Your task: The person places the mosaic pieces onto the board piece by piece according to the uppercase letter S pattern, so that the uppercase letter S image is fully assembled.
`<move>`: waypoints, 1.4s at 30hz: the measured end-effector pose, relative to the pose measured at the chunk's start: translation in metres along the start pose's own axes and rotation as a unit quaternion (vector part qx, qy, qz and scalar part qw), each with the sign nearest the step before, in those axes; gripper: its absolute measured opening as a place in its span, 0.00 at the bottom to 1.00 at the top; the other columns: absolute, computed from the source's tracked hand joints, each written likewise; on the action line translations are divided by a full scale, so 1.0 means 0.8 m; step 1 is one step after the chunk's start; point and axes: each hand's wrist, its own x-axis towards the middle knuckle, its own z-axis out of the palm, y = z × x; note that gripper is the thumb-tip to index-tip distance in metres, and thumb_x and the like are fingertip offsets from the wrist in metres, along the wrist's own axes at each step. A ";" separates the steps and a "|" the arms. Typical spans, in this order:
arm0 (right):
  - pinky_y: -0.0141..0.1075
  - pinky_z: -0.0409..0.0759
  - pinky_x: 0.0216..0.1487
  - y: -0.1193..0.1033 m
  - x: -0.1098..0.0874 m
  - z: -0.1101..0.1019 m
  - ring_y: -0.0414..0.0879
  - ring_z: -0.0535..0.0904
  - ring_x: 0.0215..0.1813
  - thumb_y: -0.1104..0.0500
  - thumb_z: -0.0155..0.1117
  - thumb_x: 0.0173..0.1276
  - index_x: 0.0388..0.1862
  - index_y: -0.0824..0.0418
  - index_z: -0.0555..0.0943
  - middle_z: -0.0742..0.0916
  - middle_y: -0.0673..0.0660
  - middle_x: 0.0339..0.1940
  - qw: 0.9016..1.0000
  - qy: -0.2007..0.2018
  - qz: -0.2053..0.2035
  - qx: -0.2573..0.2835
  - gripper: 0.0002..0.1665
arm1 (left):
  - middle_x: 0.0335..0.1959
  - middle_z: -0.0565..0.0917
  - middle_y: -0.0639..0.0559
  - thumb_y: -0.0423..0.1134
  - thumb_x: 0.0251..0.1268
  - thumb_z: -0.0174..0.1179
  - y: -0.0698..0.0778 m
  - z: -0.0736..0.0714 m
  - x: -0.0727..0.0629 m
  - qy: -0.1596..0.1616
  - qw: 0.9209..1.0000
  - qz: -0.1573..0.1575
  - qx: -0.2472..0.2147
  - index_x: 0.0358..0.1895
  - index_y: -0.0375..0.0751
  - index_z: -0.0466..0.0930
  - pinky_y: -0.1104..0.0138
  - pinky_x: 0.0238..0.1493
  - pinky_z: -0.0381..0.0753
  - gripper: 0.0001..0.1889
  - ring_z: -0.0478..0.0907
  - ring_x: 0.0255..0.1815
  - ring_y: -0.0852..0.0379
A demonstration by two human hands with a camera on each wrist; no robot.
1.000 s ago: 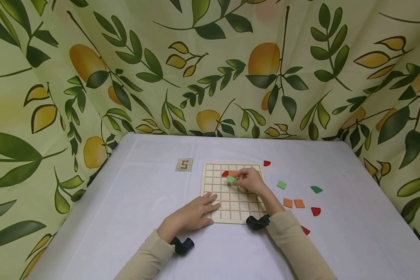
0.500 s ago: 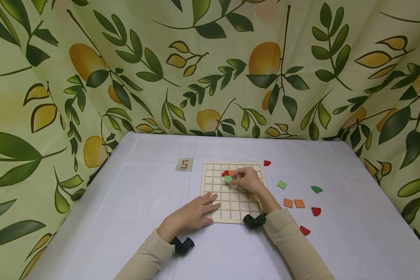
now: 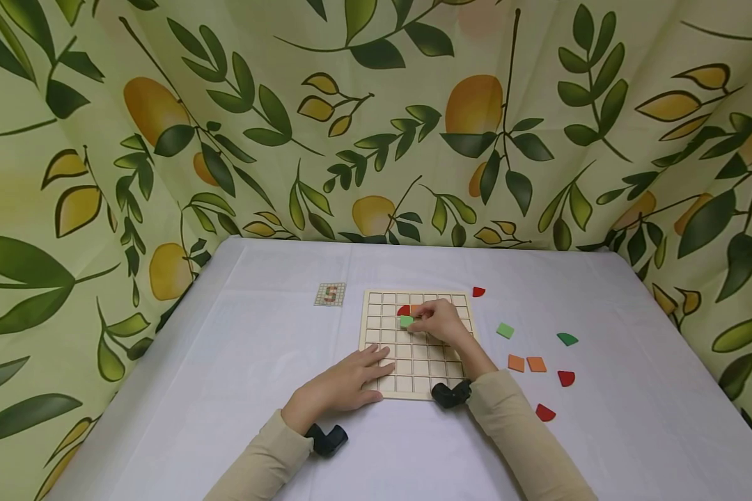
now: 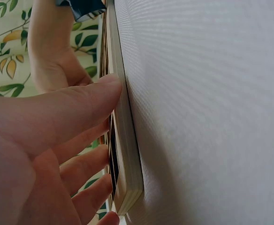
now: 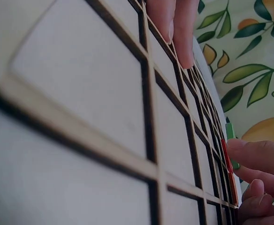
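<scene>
My right hand (image 3: 443,324) pinches a light green square tile (image 3: 406,322) over the upper part of a wooden grid board (image 3: 420,367). Just behind that tile, a red quarter-circle tile (image 3: 404,310) and an orange square tile (image 3: 416,309) sit side by side in the grid, the orange one partly behind my fingers. In the right wrist view the green tile (image 5: 230,130) stands on edge at my fingertip, close to the red tile (image 5: 226,155). My left hand (image 3: 346,379) rests with spread fingers on the board's near left corner, thumb at the front edge (image 4: 124,159).
A small card (image 3: 330,294) with a coloured S on a grid lies left of the board. To the right are a light green square (image 3: 505,330), orange squares (image 3: 536,364), a dark green quarter-circle (image 3: 567,339) and several red quarter-circles (image 3: 566,378). A leaf-patterned curtain (image 3: 376,139) closes the back.
My right hand has shifted slightly left with the light green tile, bringing it under the red quarter-circle in the head view. The left hand has stayed in place.
</scene>
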 end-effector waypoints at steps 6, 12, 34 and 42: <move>0.30 0.64 0.26 -0.002 0.002 0.002 0.42 0.66 0.26 0.62 0.75 0.53 0.36 0.66 0.86 0.74 0.49 0.18 1.000 0.004 0.013 -0.015 0.13 | 0.77 0.60 0.46 0.45 0.69 0.57 0.000 -0.001 0.000 0.000 1.000 -0.003 -0.004 0.71 0.47 0.66 0.50 0.78 0.58 0.28 0.53 0.80 0.44; 0.30 0.63 0.26 -0.006 0.003 0.004 0.43 0.66 0.26 0.62 0.76 0.53 0.36 0.66 0.86 0.72 0.50 0.18 0.999 0.010 0.019 -0.036 0.12 | 0.77 0.60 0.46 0.45 0.69 0.57 0.000 0.000 0.000 0.000 1.000 -0.001 -0.005 0.71 0.46 0.66 0.50 0.78 0.58 0.28 0.53 0.80 0.44; 0.30 0.62 0.25 -0.013 0.003 0.010 0.42 0.66 0.27 0.61 0.76 0.53 0.38 0.64 0.87 0.74 0.50 0.20 0.998 0.017 0.035 -0.051 0.13 | 0.77 0.60 0.46 0.45 0.69 0.56 -0.002 0.000 0.001 0.000 1.000 0.004 -0.005 0.71 0.46 0.66 0.50 0.78 0.58 0.28 0.53 0.80 0.44; 0.29 0.63 0.26 -0.013 0.002 0.009 0.42 0.67 0.27 0.62 0.75 0.53 0.38 0.66 0.86 0.75 0.51 0.22 0.999 0.016 0.034 -0.038 0.14 | 0.77 0.60 0.46 0.45 0.69 0.56 -0.002 0.000 0.000 0.000 1.000 0.003 -0.006 0.71 0.47 0.66 0.50 0.78 0.58 0.28 0.52 0.80 0.44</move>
